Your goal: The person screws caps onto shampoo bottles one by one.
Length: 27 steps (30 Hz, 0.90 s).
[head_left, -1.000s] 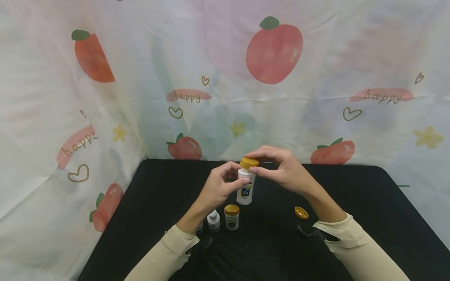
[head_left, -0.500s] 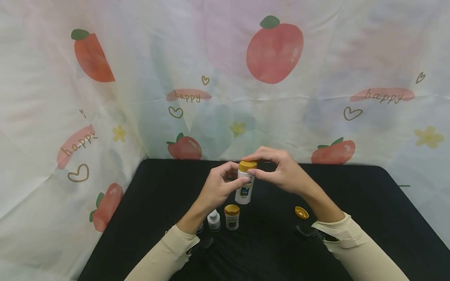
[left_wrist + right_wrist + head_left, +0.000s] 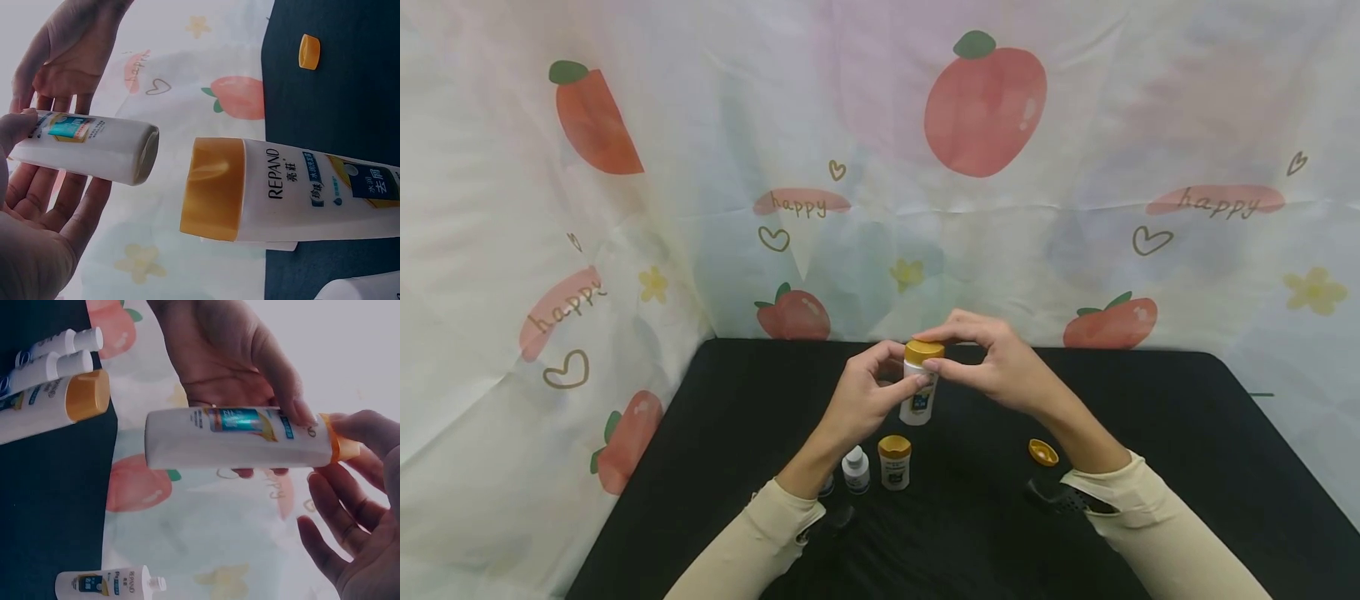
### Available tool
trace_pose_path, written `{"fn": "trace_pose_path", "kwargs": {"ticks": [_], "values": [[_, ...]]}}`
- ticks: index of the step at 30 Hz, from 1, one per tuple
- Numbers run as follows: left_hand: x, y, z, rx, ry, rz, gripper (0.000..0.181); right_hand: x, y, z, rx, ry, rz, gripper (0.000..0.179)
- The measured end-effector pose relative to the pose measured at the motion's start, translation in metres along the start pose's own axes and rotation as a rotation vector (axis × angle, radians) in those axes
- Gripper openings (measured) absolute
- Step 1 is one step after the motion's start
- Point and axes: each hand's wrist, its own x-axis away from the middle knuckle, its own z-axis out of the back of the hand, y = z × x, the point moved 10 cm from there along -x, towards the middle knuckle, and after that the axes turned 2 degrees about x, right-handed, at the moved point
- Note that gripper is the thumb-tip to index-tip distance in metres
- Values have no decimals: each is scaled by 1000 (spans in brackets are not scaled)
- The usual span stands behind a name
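Note:
My left hand (image 3: 867, 390) grips a white shampoo bottle (image 3: 916, 407) by its body, lifted above the black table. Fingers and thumb of my right hand (image 3: 996, 367) pinch its orange cap (image 3: 923, 353), which sits on the bottle's top. The right wrist view shows the held bottle (image 3: 237, 444) between both hands, its cap (image 3: 342, 445) partly covered by the right fingers. In the left wrist view the right hand covers the cap end of this bottle (image 3: 94, 147).
Another orange-capped shampoo bottle (image 3: 894, 464) stands in front of the hands. Two small white bottles (image 3: 855, 472) are left of it, one mostly hidden by the left arm. A loose orange cap (image 3: 1042, 452) lies at right. An uncapped shampoo bottle (image 3: 103, 584) shows in the right wrist view.
The orange cap, tilted and higher on the held bottle a second ago, has come down onto its top. Bottle and both hands have since shifted slightly left and up.

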Motion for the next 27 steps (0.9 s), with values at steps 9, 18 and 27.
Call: {"fn": "trace_pose_path", "kwargs": {"ticks": [9, 18, 27], "values": [[1, -3, 2, -13, -2, 22, 26, 3, 0, 3, 19, -47, 25, 39], [2, -4, 4, 6, 13, 37, 25, 3, 3, 4, 2, -45, -2, 39], [2, -2, 1, 29, 15, 34, 27, 0, 6, 5, -18, -12, -27, 38]]}}
